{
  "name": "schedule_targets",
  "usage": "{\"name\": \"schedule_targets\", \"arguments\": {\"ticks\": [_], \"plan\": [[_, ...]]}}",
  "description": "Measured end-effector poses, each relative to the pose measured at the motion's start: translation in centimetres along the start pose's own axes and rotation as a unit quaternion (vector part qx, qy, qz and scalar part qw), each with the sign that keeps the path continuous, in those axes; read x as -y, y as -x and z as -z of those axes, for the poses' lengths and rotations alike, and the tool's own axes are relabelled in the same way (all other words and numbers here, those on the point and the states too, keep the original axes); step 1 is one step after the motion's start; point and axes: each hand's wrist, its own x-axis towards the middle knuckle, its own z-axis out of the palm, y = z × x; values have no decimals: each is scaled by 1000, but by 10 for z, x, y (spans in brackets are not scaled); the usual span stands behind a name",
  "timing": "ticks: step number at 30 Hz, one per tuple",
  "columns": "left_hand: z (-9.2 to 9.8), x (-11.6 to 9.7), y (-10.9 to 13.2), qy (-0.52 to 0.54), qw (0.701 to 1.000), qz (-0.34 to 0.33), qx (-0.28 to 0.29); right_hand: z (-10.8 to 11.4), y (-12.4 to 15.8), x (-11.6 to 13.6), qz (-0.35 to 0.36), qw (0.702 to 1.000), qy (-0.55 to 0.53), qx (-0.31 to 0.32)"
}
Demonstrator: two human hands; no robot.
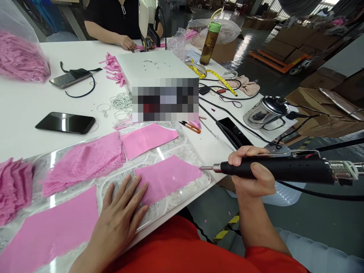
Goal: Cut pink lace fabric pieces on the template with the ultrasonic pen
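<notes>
A pink fabric piece [170, 177] lies flat on a glossy grey-patterned board [196, 189]. My left hand [121, 210] rests on the board with fingers spread, its fingertips over the piece's left edge. Wrapped round a black pen-shaped power tool [284, 168], my right hand [251, 172] holds it level; the thin metal tip points left at the piece's right corner. Behind lies another pink piece [150, 140], with a stack of lacy pink pieces [88, 161] to its left. A larger pink piece [59, 223] is left of my left hand.
Orange-handled snips [192, 127] and a dark phone [234, 132] lie beyond the board. A metal-lidded jug [265, 112], cables and a green-capped bottle [210, 43] stand to the right. Another phone [65, 122] is at left. Across the table, a person's hand [127, 42] is beside a machine [148, 22].
</notes>
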Motion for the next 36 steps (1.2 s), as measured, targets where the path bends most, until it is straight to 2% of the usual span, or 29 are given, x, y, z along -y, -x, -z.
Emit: {"name": "schedule_targets", "arguments": {"ticks": [10, 16, 24, 33, 36], "plan": [[0, 0, 0, 4, 1000, 1, -2, 0, 0, 0, 5, 999, -14, 34], [-1, 0, 0, 7, 1000, 6, -6, -1, 0, 1, 13, 1000, -4, 23], [-1, 0, 0, 11, 1000, 6, -8, -1, 1, -1, 14, 999, -15, 46], [-2, 0, 1, 5, 1000, 5, -4, -3, 0, 0, 17, 999, 11, 46], [0, 0, 2, 13, 1000, 3, -9, -3, -2, 0, 16, 999, 21, 24]]}}
